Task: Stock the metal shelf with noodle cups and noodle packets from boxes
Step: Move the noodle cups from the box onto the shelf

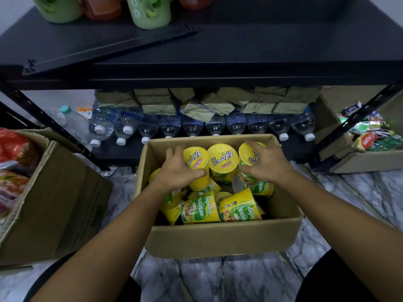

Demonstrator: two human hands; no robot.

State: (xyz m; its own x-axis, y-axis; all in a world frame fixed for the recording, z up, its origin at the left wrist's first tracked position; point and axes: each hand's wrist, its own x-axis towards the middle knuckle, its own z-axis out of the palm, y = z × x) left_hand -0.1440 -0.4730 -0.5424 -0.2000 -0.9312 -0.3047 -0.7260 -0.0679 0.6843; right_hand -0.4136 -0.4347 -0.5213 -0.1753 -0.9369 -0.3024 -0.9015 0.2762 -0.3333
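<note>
**shelfguy:** ok so where are the noodle cups at?

**boxwatcher:** all in the open cardboard box (218,238) on the marble floor (218,280), right in front of the metal shelf (218,70). Three stand upright along the far side, yellow lids up. A bunch more lie on their sides underneath.

**shelfguy:** and the hands?

**boxwatcher:** both are in the box. The left hand (178,168) has its fingers curled round the left cup (196,162). The right hand (266,164) wraps the right cup (248,155) the same way. The middle cup (222,160) sits between them, untouched.

**shelfguy:** what's on the shelf?

**boxwatcher:** green bottles (150,12) at the back of the top board. The lower board has water bottles (192,125) lying caps-out with brown paper packs (152,101) stacked on them. The noodle packets (15,149) are in a second box (54,192) off to the left.
</note>
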